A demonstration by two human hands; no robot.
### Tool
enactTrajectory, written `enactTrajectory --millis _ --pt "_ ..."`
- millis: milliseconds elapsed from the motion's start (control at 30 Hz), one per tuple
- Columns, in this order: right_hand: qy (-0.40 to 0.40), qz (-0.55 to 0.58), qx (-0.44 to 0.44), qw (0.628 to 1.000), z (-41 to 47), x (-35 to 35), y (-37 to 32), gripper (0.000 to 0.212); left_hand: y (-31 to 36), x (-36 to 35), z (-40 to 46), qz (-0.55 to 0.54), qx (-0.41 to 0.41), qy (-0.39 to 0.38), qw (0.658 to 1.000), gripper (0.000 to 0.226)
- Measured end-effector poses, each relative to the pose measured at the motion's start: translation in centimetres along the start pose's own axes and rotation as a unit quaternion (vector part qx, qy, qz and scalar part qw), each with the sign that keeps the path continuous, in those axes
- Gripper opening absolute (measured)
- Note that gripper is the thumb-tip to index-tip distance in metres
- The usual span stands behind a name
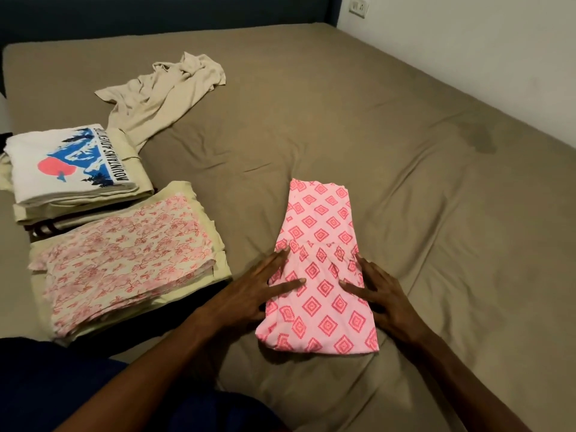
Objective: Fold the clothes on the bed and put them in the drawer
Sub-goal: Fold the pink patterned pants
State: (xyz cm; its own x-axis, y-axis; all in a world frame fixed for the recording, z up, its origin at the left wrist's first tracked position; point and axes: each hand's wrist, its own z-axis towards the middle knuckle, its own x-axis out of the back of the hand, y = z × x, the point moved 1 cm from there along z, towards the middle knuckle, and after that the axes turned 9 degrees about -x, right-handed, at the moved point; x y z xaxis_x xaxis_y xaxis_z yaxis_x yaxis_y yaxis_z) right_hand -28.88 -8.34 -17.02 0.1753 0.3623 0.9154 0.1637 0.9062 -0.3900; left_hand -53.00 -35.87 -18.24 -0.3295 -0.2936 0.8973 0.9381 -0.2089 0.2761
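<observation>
Legible text: one item only, a folded white T-shirt (pixel 67 165) at centre left of the frame, printed with a blue mountain graphic, a pink-red sun and the words "MOUNTAINS ADVENTURE" in black along the graphic's right edge. It tops a stack of cream folded garments (pixel 93 201). Just below that stack, lower left, lies a second folded pile, cream with a pink floral print (pixel 124 260). At upper left, an unfolded beige garment (pixel 162 92) lies crumpled on the bed (pixel 405 135), which is covered in a tan sheet. Centre of frame: a pink garment with a diamond pattern (pixel 321 269), folded into a long narrow rectangle, flat on the sheet. Left hand (pixel 249 294) rests on its left edge, fingers straight and spread, thumb lying on the fabric. Right hand (pixel 380 294) rests on its right edge, fingers likewise extended, nothing gripped. A wall socket (pixel 358 7) shows at upper right. No drawer or other container in view.
</observation>
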Motion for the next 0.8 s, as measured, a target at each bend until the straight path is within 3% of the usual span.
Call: enactTrajectory --millis 133,200,267,333,400,500,533,600,667,800 --pt "0.018 0.106 0.008 0.994 0.2 0.9 -1.2 0.052 0.7 -0.6 0.3 -0.136 0.028 0.063 0.988 0.059" --pt "0.003 0.239 -0.018 0.971 2.0 2.4 -0.5 0.060 -0.3 0.1 2.3 -0.266 0.137 0.109 0.948 0.066" --pt "0.003 0.370 -0.102 0.924 4.7 5.0 -1.4 0.050 -1.0 1.1 5.1 -0.385 0.278 0.175 0.862 0.063" --pt "0.055 0.458 -0.213 0.862 9.2 7.3 -2.5 0.025 -2.2 2.9 8.9 -0.394 0.360 0.239 0.811 0.059" --pt "0.079 0.512 -0.297 0.802 13.3 7.9 -2.0 0.035 -3.9 4.7 12.6 -0.399 0.404 0.266 0.779 0.064" --pt "0.015 0.607 -0.386 0.694 17.1 6.0 -0.2 0.044 -7.5 4.7 15.9 -0.503 0.475 0.242 0.680 0.090" --pt "-0.008 0.622 -0.390 0.679 17.4 5.1 0.9 0.043 -8.4 4.5 16.1 -0.521 0.484 0.244 0.659 0.093" --pt "-0.021 0.624 -0.391 0.677 16.9 4.1 1.3 0.043 -8.7 4.1 15.5 -0.556 0.480 0.247 0.633 0.066" --pt "-0.028 0.610 -0.381 0.695 16.9 3.7 1.8 0.038 -9.3 3.6 14.9 -0.579 0.463 0.230 0.630 0.041" --pt "0.065 0.553 -0.426 0.714 16.3 2.6 1.9 0.019 -9.4 2.9 14.1 -0.587 0.458 0.253 0.618 0.033"
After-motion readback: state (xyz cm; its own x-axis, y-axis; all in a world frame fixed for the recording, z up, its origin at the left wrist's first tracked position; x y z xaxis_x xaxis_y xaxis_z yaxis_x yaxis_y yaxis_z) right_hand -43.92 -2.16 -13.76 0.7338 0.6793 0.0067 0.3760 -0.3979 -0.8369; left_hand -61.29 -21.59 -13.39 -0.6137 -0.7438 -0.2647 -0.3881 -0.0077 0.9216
